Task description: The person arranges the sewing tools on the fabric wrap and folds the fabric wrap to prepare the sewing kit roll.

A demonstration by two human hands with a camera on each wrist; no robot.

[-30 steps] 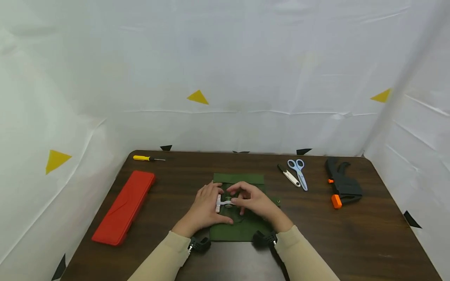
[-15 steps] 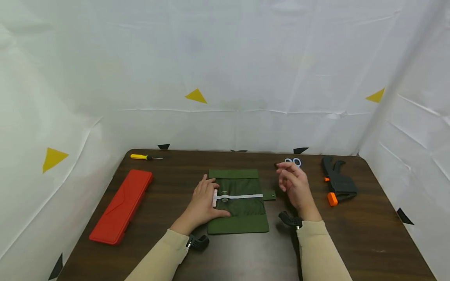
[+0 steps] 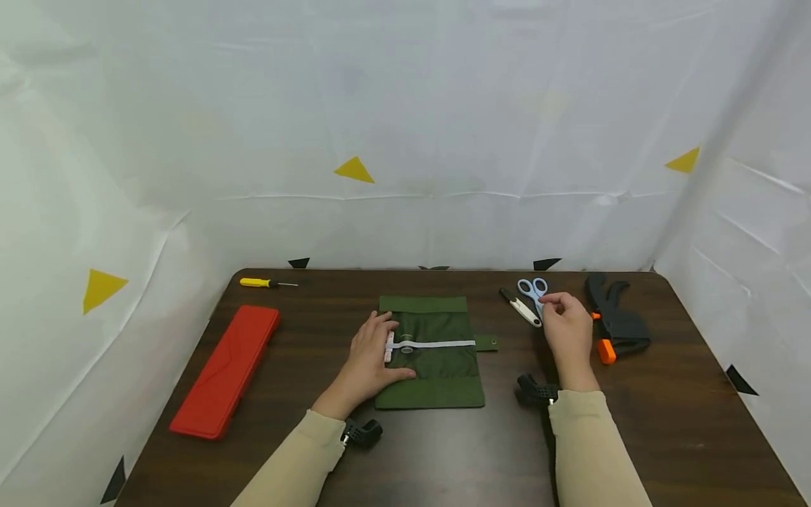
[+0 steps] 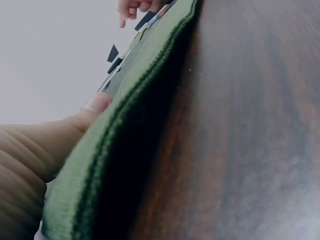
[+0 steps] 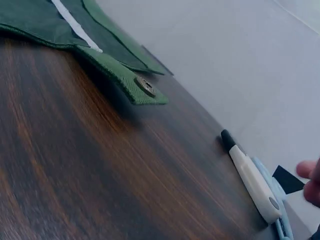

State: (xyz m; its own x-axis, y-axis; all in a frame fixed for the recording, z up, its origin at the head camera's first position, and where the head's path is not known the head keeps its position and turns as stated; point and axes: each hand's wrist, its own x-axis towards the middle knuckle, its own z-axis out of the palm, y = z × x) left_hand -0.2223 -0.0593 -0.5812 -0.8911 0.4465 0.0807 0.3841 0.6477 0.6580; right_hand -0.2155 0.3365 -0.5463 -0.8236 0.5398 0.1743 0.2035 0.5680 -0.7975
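Left grip (image 3: 363,366): thumb spread, fingers nearly straight, lying across the left edge of the green roll (image 3: 437,393); spool (image 3: 407,346) under the white strap (image 3: 446,344), just right of the fingers. Right grip (image 3: 567,334): fingers loosely bent, not closed on anything, over the blade end of the blue scissors (image 3: 536,298); handles beyond fingertips, white snips (image 3: 526,312) just left, all on the surface (image 3: 437,465)
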